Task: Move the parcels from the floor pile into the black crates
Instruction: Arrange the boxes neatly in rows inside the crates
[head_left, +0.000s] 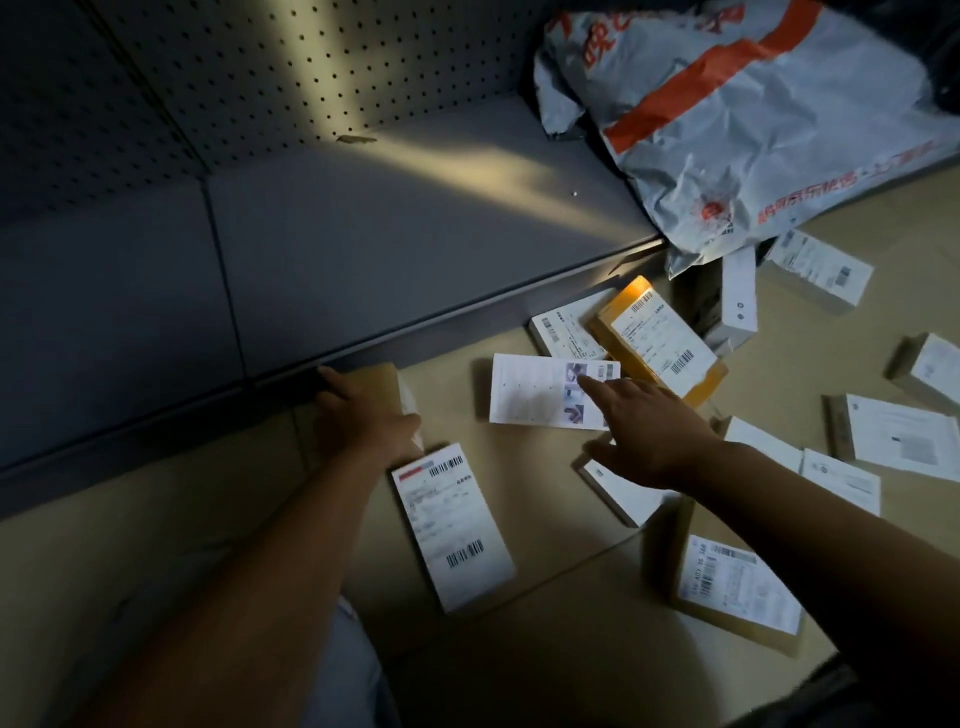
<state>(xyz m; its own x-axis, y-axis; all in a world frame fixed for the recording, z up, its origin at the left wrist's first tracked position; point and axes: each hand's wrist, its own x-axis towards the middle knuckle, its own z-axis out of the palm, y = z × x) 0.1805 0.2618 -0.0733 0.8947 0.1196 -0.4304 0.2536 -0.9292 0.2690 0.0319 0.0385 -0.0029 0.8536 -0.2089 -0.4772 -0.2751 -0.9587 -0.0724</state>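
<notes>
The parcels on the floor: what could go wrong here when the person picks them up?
1. The left hand holds a brown parcel at the shelf base; it may scrape there.
2. The right hand reaches over the white parcel with straight fingers; the flat box could slip.
3. No crate is in view, and dim light may hide parcels.

The left hand (363, 410) rests on a brown parcel (382, 379) at the shelf's (363, 234) base, fingers curled over its far edge. The right hand (649, 426) reaches out, forefinger on a white parcel (535, 389). Labelled parcels lie scattered over the floor (519, 493) to the right. A grey bag (753, 114) with orange stripes slumps far right.
</notes>
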